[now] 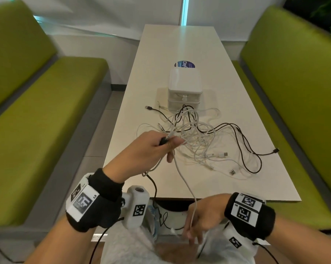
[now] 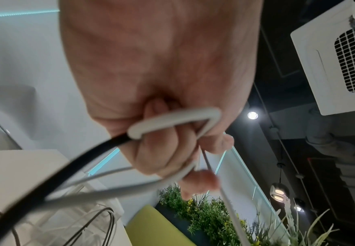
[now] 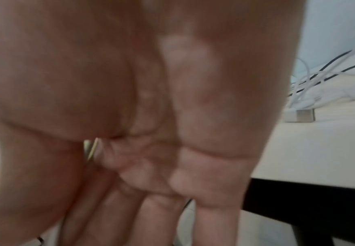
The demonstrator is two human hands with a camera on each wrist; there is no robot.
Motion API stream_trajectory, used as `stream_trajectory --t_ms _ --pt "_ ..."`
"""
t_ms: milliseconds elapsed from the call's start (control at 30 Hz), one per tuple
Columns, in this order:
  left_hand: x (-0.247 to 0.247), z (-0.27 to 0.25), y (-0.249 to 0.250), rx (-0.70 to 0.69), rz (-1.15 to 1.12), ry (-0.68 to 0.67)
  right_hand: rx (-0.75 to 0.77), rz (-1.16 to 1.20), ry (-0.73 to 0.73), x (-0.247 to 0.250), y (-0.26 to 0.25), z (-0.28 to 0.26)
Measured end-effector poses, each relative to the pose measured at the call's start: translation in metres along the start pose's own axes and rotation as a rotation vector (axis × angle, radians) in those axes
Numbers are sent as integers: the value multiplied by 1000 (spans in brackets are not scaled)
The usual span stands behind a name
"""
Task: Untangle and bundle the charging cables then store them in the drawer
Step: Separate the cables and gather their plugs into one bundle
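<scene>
Gripping cables (image 1: 195, 134): left hand (image 1: 142, 149); right hand (image 1: 200, 216) blurred, pinching white strand.

The left hand (image 1: 142, 149) is raised over the near part of the table (image 1: 237, 187), back upward, fingers curled in a fist round cable strands. The right hand (image 1: 200, 218) hangs lower, below the table's near edge and close to the body, fingers pointing down with a white cable (image 1: 185, 183) running through them. Both wrists wear black bands with marker tags.
</scene>
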State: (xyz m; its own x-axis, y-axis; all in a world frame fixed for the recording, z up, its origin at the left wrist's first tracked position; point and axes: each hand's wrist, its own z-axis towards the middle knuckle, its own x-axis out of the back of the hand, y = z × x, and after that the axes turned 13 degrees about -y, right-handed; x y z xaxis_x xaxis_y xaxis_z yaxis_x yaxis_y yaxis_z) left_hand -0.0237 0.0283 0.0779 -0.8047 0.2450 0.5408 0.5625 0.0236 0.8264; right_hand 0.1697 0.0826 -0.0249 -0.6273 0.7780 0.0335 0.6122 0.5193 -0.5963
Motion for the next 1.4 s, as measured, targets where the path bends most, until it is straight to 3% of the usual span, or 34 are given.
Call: stream_trajectory --t_ms 133,300,400,467,533,600,667,733,800,900,1067,1133,1200,1300,1400 --pt "4 -2 -3 41 44 123 -298 -215 120 1 17 3" --pt "6 -10 3 -19 -72 184 -393 -137 316 20 22 -29" --pt "5 -7 7 -53 -197 171 -340 -121 491 35 16 -56" --pt "3 -5 9 -99 -297 162 -271 -147 697 43 9 -69" --pt "0 -3 11 -132 -360 154 -103 -147 858 47 -5 -77" --pt "-4 1 11 -149 -384 149 125 -51 790 44 -24 -75" --pt "-7 3 11 -152 -432 160 268 17 588 34 -40 -58" --pt "-9 4 11 -150 -483 164 328 34 470 21 -46 -35" --pt "-12 4 8 -147 -488 161 326 51 457 15 -43 -23" --pt "-14 6 4 -124 -445 178 241 10 560 24 -28 -26" --pt "-19 25 8 -115 -363 193 93 31 882 51 6 -62" --pt "-23 34 11 -109 -358 195 -39 87 978 57 24 -79" --pt "-26 42 11 -103 -356 190 -213 115 983 58 40 -84" --pt "-31 50 7 -98 -352 163 -482 -38 955 54 57 -67" --pt "-36 52 6 -104 -326 150 -543 -77 962 51 62 -41"
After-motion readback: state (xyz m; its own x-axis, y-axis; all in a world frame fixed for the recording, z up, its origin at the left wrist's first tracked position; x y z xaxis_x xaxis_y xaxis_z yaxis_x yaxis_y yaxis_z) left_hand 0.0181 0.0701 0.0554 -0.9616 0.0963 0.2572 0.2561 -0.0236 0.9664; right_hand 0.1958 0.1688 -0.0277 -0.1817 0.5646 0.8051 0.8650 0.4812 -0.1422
